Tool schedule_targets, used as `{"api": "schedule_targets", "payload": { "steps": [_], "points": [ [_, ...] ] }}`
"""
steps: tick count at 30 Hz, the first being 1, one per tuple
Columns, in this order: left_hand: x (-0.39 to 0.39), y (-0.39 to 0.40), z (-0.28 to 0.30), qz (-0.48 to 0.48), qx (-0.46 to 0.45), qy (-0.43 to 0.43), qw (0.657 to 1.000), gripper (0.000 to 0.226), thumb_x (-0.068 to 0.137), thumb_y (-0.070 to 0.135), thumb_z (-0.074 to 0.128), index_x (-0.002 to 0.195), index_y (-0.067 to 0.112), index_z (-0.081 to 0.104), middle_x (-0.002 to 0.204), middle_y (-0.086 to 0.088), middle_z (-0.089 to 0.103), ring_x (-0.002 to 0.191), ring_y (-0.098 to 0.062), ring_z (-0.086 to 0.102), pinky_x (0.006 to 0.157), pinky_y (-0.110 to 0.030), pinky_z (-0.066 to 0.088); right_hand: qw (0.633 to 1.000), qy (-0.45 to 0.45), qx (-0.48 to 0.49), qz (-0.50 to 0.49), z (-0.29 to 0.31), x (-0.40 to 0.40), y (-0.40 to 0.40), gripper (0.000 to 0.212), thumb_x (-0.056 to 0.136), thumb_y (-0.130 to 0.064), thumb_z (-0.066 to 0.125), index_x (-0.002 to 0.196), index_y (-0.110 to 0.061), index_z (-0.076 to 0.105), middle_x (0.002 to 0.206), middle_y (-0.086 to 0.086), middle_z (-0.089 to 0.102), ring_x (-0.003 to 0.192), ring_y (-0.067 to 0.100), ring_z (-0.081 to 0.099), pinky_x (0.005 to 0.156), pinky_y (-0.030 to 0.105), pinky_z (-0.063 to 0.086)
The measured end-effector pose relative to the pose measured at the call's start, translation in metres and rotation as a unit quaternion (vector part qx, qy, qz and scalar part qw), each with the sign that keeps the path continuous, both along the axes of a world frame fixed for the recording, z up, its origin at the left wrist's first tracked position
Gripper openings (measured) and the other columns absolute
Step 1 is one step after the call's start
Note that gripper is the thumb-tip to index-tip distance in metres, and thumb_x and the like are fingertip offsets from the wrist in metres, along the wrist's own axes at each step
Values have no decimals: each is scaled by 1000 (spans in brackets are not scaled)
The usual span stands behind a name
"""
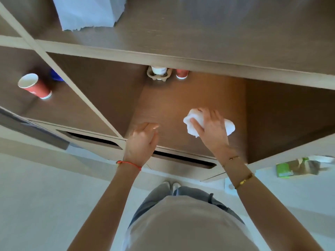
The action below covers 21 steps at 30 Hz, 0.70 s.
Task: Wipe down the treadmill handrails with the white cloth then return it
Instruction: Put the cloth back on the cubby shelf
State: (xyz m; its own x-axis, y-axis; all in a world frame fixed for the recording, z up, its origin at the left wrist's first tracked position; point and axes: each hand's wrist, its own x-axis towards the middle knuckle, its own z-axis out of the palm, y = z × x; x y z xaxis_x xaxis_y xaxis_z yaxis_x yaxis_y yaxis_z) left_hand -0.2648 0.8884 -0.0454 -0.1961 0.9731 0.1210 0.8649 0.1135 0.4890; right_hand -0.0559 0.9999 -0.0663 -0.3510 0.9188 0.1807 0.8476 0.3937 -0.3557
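Observation:
A crumpled white cloth lies on the brown wooden shelf of an open cubby. My right hand rests on top of it, fingers curled around the bundle. My left hand hovers at the shelf's front edge to the left of the cloth, fingers loosely bent and holding nothing. No treadmill or handrail is in view.
At the back of the cubby stand a cup in a cardboard carrier and a red paper cup. Another red cup is in the left cubby. White paper lies on the shelf above. A green packet lies at the right.

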Motion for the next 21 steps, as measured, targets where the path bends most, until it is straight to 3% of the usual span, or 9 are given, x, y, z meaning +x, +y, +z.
{"api": "schedule_targets", "payload": {
  "steps": [14, 21],
  "points": [
    [-24, 41, -42, -76, -94, -15, 993, 27, 97, 19, 50, 119, 18, 66, 119, -2, 65, 102, -22, 62, 86, -40, 55, 994, -92, -1, -62, -39, -13, -9, 44, 95, -46, 51, 122, -11, 56, 106, 10, 62, 96, 31, 52, 90, 42, 40],
    [-27, 41, -36, -82, -73, -17, 994, 28, 97, 17, 51, 120, 16, 66, 119, -1, 67, 105, -21, 62, 90, -38, 53, 997, -44, -22, -64, -36, -6, -13, 51, 93, -49, 53, 122, -6, 55, 115, 11, 59, 104, 31, 50, 98, 42, 33]
  ]
}}
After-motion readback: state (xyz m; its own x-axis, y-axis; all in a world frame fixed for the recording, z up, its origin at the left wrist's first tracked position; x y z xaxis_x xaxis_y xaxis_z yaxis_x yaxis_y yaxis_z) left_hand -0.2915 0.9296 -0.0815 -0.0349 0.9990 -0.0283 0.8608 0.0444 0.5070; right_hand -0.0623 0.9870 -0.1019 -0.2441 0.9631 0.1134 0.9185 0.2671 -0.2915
